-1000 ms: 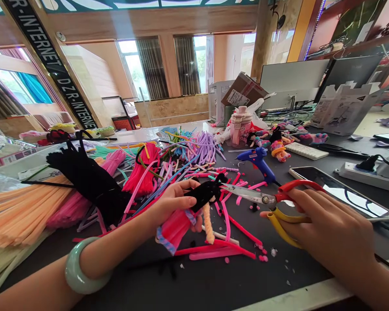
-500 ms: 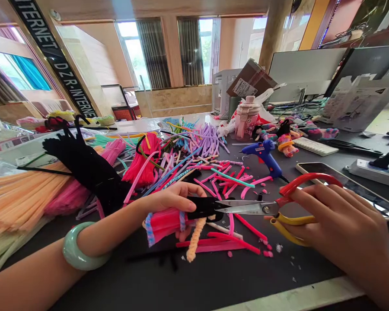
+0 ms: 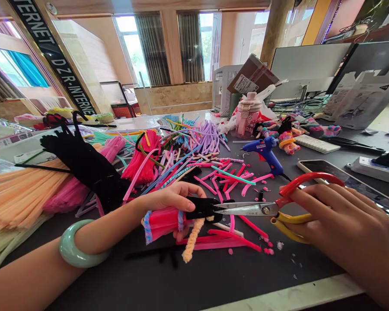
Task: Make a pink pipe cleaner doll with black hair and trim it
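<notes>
Low over the dark table, my left hand [image 3: 178,198] grips a pipe-cleaner doll [image 3: 164,224]. It has a pink dress with blue twisted trim, a peach twisted arm that hangs down, and black strands at its head end. My thumb presses on the black strands [image 3: 201,208]. In my right hand [image 3: 340,220] is a pair of scissors [image 3: 266,210] with one red and one yellow handle. The blades point left, slightly apart, with their tips at the black strands. Whether a strand lies between the blades I cannot tell.
Cut pink and red pipe-cleaner pieces [image 3: 220,242] lie around the doll. Bundles of black [image 3: 87,160], peach [image 3: 22,190] and pink stems [image 3: 145,157] stand left. A blue glue gun [image 3: 266,153], a phone [image 3: 330,172] and a pink bottle [image 3: 247,116] are at the right and back.
The scissor blades have closed a little and their tips have shifted slightly left on the black strands. The doll stays in my left hand.
</notes>
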`<state>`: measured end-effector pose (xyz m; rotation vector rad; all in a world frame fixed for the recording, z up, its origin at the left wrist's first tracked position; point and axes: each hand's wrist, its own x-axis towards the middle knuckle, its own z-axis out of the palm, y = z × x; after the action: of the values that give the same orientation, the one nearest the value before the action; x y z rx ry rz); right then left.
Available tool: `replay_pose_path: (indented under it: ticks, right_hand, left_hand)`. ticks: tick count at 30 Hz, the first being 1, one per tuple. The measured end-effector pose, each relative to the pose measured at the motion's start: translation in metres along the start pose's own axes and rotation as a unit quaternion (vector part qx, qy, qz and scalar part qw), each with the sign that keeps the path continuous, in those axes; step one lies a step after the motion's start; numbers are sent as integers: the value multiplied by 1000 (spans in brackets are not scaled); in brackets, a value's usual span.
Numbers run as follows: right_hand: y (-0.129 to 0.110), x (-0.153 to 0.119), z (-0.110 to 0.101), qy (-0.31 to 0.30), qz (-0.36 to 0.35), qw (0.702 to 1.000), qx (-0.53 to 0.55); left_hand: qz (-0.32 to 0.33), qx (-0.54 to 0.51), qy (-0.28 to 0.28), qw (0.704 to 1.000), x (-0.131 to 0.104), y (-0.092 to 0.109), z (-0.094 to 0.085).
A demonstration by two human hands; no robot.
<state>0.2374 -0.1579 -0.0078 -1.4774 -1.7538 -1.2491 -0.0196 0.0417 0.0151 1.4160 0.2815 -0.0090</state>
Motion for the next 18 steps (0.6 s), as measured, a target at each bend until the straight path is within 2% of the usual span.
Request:
replay_pose_path:
  ticks: [4, 12, 18]
  right_hand:
    - [0, -1, 1, -8, 2, 1000, 4]
    - [-2, 5, -3, -23, -15, 1000, 9]
    - [-3, 7, -3, -10, -26, 1000, -4]
  left_hand:
    - [-10, -12, -11, 1000, 0, -4, -1]
    - [-13, -10, 2, 1000, -1, -4, 0]
    - [-18, -7, 0, 1000, 0, -4, 0]
